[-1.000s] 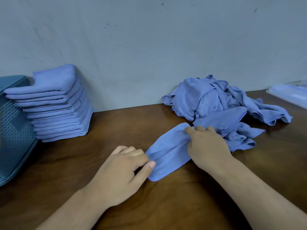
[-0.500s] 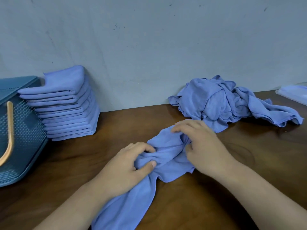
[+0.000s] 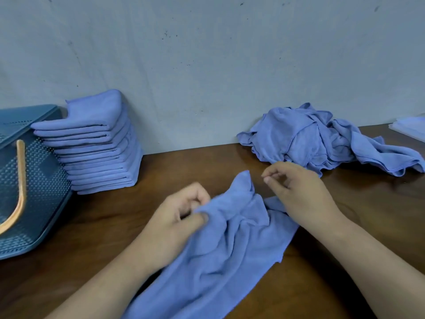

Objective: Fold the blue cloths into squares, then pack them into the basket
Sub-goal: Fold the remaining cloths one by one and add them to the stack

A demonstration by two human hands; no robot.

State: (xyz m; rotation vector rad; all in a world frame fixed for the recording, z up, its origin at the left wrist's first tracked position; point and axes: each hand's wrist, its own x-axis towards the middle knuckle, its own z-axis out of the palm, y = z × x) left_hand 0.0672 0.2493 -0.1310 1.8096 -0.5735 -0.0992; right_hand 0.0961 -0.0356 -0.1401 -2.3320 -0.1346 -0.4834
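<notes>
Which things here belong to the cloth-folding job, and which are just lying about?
Job: loose blue cloth in the left hand; crumpled cloth pile; stack of folded cloths; blue basket.
Lying about: pale flat object at the far right edge, too cropped to identify.

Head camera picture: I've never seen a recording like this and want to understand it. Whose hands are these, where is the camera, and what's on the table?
There is no machine here. A person wears a camera on the head, looking forward and down at their own bare hands. The left hand pinches a crumpled blue cloth lying on the brown wooden table. The right hand hovers close by, fingers loosely curled, holding nothing. By the grey wall, a neat stack of folded blue cloths stands on the left, beside a teal perforated plastic basket with an orange handle. A heap of unfolded blue cloths lies on the right.
</notes>
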